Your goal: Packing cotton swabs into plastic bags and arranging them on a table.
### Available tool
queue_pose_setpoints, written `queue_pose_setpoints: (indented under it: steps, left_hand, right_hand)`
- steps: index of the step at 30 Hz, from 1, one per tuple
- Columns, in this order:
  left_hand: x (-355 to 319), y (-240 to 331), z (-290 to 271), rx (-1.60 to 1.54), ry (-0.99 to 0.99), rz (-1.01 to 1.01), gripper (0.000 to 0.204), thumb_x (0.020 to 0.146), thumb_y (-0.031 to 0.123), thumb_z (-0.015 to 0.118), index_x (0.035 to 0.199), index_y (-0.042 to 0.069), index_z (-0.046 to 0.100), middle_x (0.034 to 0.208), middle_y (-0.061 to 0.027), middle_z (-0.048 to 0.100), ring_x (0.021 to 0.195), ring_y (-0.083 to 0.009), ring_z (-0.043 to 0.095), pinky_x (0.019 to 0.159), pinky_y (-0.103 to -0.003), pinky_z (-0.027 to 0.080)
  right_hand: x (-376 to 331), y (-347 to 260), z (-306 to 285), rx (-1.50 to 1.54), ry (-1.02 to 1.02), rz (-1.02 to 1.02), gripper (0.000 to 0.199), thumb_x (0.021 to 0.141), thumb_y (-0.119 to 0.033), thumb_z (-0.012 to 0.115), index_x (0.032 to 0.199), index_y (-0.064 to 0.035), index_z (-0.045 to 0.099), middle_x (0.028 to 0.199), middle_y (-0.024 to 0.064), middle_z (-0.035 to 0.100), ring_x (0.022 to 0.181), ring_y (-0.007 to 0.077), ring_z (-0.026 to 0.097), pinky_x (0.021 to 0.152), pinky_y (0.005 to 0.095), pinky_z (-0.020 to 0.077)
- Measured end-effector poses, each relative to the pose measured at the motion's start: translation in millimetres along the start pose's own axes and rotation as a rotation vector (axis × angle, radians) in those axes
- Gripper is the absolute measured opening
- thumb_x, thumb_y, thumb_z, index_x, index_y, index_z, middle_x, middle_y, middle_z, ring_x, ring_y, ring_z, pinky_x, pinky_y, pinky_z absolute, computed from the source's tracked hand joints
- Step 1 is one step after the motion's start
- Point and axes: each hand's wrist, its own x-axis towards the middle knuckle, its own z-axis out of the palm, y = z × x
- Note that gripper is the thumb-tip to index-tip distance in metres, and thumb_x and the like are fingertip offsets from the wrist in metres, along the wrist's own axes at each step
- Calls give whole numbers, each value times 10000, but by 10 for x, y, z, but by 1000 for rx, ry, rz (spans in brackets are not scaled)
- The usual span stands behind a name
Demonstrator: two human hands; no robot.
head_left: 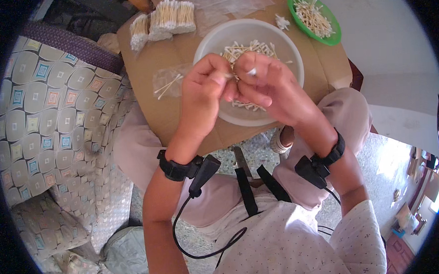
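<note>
Over a white bowl (298, 81) heaped with cotton swabs (255, 49), my two hands meet at the fingertips. My left hand (204, 89) is closed in a pinch on a cotton swab (228, 76), whose white tip shows between the hands. Fingers bent, my right hand (271, 82) closes on the same spot from the other side; a white cotton tuft (252, 72) shows at its fingers. Part of what they grip is hidden by the fingers.
The bowl stands on a cardboard-topped table (175, 117). Behind it lie bundled cotton swabs (172, 18) and clear plastic bags (224, 4). At the far right sits a green bowl (337, 29) of swabs, beside a cotton wad (282, 22). Loose swabs (168, 85) lie left. A patterned sofa (59, 123) borders the left.
</note>
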Motion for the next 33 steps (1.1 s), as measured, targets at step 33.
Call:
queue_pose_setpoints:
  steps: [33]
  left_hand:
    - [12,-31,25,483,165,226,98,847,1,621,923,29,565,851,24,558,743,-39,501,703,-209,442]
  right_hand:
    - [64,89,-31,-581,291,-210,156,889,-152,651,970,-19,646,776,-62,569,679,-5,465,573,165,362]
